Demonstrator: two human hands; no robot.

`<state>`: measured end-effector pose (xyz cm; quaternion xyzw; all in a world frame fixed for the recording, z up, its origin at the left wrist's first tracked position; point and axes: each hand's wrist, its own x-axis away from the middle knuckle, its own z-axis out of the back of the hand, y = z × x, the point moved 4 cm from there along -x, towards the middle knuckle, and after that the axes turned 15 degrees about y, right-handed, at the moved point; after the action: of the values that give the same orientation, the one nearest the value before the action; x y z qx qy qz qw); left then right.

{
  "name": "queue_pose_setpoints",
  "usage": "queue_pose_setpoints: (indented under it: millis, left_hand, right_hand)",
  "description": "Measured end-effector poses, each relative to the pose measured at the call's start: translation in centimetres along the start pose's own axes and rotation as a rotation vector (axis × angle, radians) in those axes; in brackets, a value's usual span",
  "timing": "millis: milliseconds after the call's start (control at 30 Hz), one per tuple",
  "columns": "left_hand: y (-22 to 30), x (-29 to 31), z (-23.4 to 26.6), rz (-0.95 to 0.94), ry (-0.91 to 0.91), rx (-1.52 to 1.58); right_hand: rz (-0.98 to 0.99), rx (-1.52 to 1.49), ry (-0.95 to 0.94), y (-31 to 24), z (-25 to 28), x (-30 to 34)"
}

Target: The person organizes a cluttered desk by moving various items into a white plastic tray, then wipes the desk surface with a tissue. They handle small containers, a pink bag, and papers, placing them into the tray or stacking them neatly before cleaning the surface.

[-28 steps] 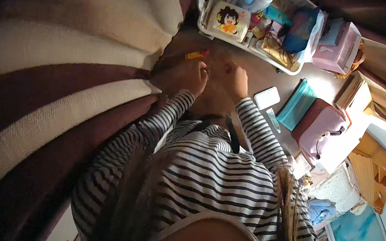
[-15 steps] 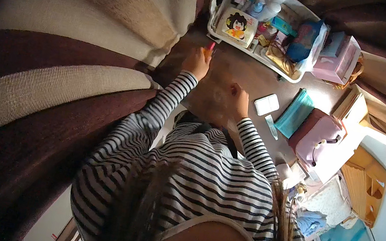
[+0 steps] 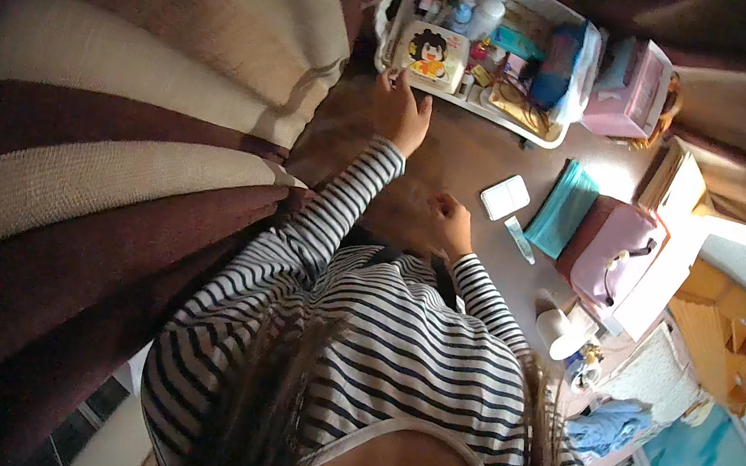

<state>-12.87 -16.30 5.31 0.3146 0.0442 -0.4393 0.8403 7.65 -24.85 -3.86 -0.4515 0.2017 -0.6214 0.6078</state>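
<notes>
My left hand (image 3: 401,116) reaches forward to the near left corner of a white tray (image 3: 517,127). Its thumb stands apart from the fingers, whose tips are at the tray's rim, and no object shows in it. Just past those fingertips, a white box with a cartoon figure on its lid (image 3: 432,55) sits inside the tray. Close to my body, my right hand (image 3: 451,223) is curled over the brown table (image 3: 415,181). Whatever its fingers enclose, if anything, is hidden. To its right lie a small white rectangular case (image 3: 505,197) and a slim pale strip (image 3: 520,241).
White bottles (image 3: 488,17) and small packages crowd the tray. A teal folded pouch (image 3: 562,207) and a pink bag (image 3: 616,255) lie on the right, with a pink box (image 3: 631,93) behind. A striped curtain (image 3: 153,81) borders the left side, and a white mouse-shaped object (image 3: 558,333) lies near right.
My left hand held a small red and orange object upright; that object no longer shows, and the fingers have spread at the tray's rim. My right hand stays curled in nearly the same place.
</notes>
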Motion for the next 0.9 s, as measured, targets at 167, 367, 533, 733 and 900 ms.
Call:
queue_pose_setpoints:
  millis: [167, 367, 533, 733, 900]
  left_hand:
    - [0.5, 7.6, -1.7, -0.077, -0.072, 0.345]
    - [3.4, 16.7, -5.0, -0.203, -0.567, 0.483]
    - [9.4, 19.6, -9.8, -0.365, -0.576, 0.24]
    - [10.9, 19.3, -12.1, -0.355, -0.659, -0.028]
    - [5.6, 17.3, -11.4, -0.212, -0.674, -0.071]
  right_hand:
    - [-0.017, 0.02, 0.174, 3.0, 2.3, 0.8]
    - [0.04, 0.343, 0.648, 4.5, 10.0, 1.3]
    - [-0.007, 0.708, 0.591, 6.7, 12.0, 1.7]
    - [0.087, 0.844, 0.436, 9.1, 11.8, 2.0]
    - [0.166, 0.832, 0.325, 9.0, 11.8, 1.2]
